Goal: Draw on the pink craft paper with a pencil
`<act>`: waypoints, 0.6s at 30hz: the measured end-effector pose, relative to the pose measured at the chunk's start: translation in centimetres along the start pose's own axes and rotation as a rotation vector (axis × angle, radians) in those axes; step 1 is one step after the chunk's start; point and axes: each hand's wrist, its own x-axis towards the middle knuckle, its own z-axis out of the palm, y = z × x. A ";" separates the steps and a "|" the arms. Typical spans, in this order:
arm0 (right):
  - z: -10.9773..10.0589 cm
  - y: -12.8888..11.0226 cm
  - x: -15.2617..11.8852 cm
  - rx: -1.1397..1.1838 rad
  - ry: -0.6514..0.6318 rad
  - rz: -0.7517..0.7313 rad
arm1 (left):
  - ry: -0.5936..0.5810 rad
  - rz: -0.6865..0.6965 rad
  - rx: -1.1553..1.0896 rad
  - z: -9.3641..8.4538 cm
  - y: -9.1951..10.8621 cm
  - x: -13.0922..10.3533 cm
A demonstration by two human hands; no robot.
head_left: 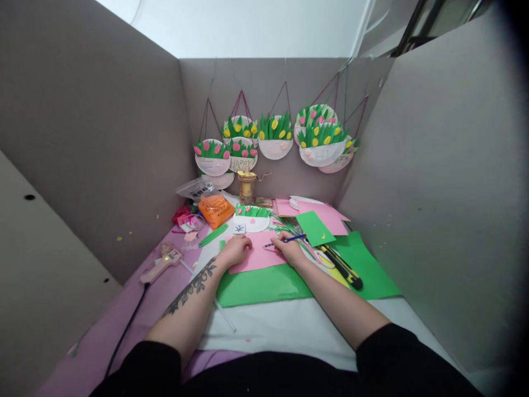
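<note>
Right fingers [279, 241] grasping blue pen [296, 238], left fingers [247, 241] unclenched on pink paper [260, 258], "HAPPY" plate [243, 164]

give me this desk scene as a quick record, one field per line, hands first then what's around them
left hand: left hand rests on the pink paper
right hand: right hand holds a blue pen
pen tip: at the pink paper; contact hard to tell
under the pink paper: green sheet
to the left: glue gun, orange bag
to the right: black and yellow knife
beyond the hands: half plate with paper flowers
hanging: flower plates against the back wall
</note>
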 end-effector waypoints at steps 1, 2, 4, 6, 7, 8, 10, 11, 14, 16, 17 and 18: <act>0.0 0.2 0.0 0.006 -0.016 0.002 | 0.003 0.000 0.001 0.0 0.0 0.0; 0.0 0.4 0.0 0.007 -0.028 -0.001 | 0.005 0.000 0.003 0.1 -0.1 0.0; 0.0 0.6 0.0 -0.002 -0.038 -0.009 | 0.013 0.004 0.003 0.2 -0.1 0.0; 0.0 0.6 0.1 -0.020 -0.041 -0.019 | 0.015 0.006 0.001 0.2 -0.2 0.0; 0.0 0.6 0.1 -0.031 -0.046 -0.027 | 0.014 0.008 0.001 0.2 -0.2 0.0; 0.0 0.5 0.1 -0.041 -0.049 -0.036 | 0.011 0.007 0.001 0.2 -0.2 0.0; -0.1 0.5 0.1 -0.053 -0.057 -0.048 | 0.005 0.004 0.002 0.2 -0.2 0.0; 0.0 0.4 0.1 -0.055 -0.060 -0.047 | 0.003 0.003 0.003 0.1 -0.1 0.0; 0.0 0.4 0.1 -0.071 -0.057 -0.048 | 0.000 -0.002 0.008 0.0 0.0 0.0; -0.1 0.3 0.1 -0.087 -0.055 -0.054 | -0.004 -0.006 0.008 0.0 0.1 0.0; -0.1 0.3 0.1 -0.088 -0.054 -0.053 | -0.005 -0.006 0.007 -0.1 0.1 -0.1; -0.1 0.3 0.0 -0.086 -0.055 -0.049 | -0.005 -0.005 0.006 -0.1 0.2 -0.1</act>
